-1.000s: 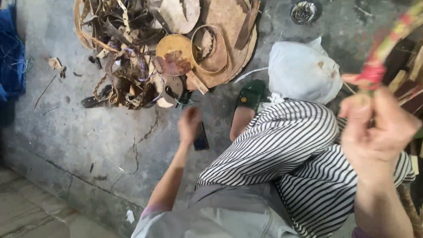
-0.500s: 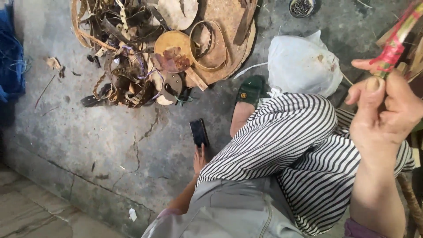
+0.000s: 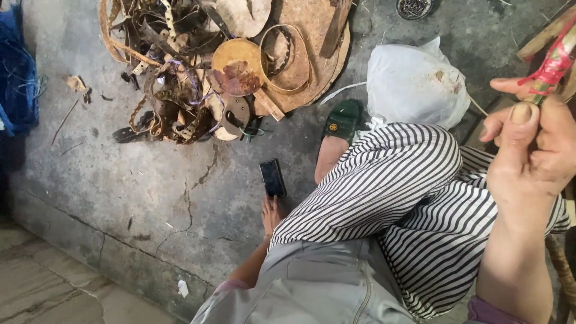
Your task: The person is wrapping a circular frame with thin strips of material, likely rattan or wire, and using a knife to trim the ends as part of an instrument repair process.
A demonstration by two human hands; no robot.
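1. Nearest the camera, at the right edge, the person's right hand (image 3: 531,153) is raised and closed around a thin stick (image 3: 555,60) wrapped in red and green tape (the thumb lies flat along the shaft, nail up, and the fingers curl in behind it). The stick runs up and to the right out of the fist toward the top corner.
2. The left hand (image 3: 271,215) is lower and further in, reaching down past the knee to the concrete floor (image 3: 150,198). Its fingertips touch the near end of a dark phone (image 3: 273,177) lying flat on the floor; whether they pinch it or only rest on it I cannot tell, as little more than the fingers shows.
3. Between the two hands are the striped garment (image 3: 414,204) over the legs and the grey cloth (image 3: 312,288) of the lap at the bottom.
4. Just beyond the phone, a foot in a green sandal (image 3: 343,120) stands on the floor.
5. Beside the sandal, to the right, sits a white plastic bag (image 3: 417,84), bunched and full.
6. Further off, at the top, a round woven tray (image 3: 318,48) holds curled brown strips and rings (image 3: 180,90) in a tangled heap that spills onto the floor to the left.
7. At the far left edge is a bundle of blue cloth (image 3: 15,90); at the top right, a small round dish (image 3: 414,7).
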